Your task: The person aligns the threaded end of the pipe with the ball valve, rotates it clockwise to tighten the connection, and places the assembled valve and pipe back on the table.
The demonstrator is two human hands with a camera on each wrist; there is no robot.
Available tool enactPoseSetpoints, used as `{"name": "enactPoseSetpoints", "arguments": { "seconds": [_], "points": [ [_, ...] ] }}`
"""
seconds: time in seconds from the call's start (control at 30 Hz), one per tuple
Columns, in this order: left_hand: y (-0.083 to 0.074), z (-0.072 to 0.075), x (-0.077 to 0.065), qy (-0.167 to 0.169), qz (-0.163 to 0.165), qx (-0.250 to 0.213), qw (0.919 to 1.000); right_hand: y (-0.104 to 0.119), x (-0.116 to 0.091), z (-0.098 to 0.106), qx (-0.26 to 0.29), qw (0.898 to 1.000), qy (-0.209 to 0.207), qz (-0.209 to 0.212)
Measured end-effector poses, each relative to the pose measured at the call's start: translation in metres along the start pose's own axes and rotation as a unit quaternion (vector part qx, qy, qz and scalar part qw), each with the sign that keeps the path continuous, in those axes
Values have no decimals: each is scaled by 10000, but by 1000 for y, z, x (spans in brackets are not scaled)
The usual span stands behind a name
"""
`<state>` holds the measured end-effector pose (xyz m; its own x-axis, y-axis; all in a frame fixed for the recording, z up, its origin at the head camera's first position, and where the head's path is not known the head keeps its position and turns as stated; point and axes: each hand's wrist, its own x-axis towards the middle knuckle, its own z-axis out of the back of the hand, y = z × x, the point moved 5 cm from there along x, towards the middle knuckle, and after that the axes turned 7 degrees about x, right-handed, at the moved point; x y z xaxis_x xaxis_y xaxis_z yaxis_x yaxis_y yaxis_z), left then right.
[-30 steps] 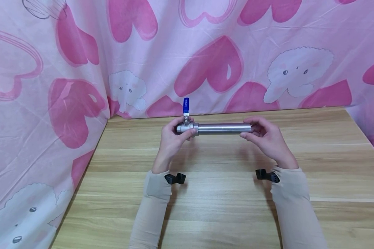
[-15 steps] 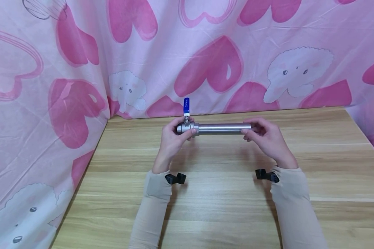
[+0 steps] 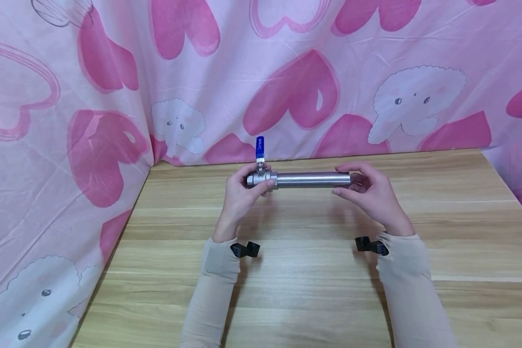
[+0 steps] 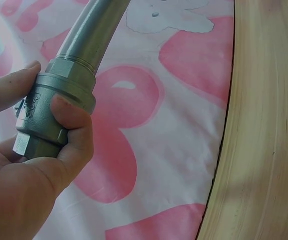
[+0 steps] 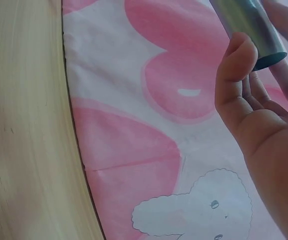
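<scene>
A steel ball valve (image 3: 261, 179) with a blue lever handle (image 3: 260, 148) is in my left hand (image 3: 239, 193). Thumb and fingers grip its body, as the left wrist view also shows, and the lever points up and away. A smooth metal pipe (image 3: 313, 180) runs level to the right from the valve, its threaded end (image 4: 79, 62) in the valve's hex collar. Around the pipe's free end, my right hand (image 3: 376, 191) has its thumb just below and index finger just above, seemingly loose from the metal. The right wrist view shows the open pipe end (image 5: 269, 61) between them.
Both hands are above a wood-grain table (image 3: 304, 285). A pink curtain (image 3: 226, 87) with hearts and white cartoon animals hangs along the back and left edges. Black wrist cameras (image 3: 371, 245) sit on the sleeves.
My right thumb and index finger pinched the pipe's end half a second ago and have since spread off it. The left hand, valve and pipe have stayed nearly still.
</scene>
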<state>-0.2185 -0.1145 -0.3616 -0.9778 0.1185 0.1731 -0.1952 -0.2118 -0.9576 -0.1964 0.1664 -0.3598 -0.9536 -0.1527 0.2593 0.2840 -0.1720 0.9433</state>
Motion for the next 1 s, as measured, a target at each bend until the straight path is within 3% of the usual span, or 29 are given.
{"name": "enactPoseSetpoints", "arguments": {
  "seconds": [0.33,0.63,1.0],
  "points": [
    [0,1,-1,-13,-51,-2,10000,2,-1,-1,-278,9994,-14,190],
    [-1,1,-1,-56,-11,-1,10000,0,-1,0,-507,9987,-40,79],
    [-1,1,-1,-74,-26,-16,10000,-3,0,0,-271,9996,38,-39]
  ]
}}
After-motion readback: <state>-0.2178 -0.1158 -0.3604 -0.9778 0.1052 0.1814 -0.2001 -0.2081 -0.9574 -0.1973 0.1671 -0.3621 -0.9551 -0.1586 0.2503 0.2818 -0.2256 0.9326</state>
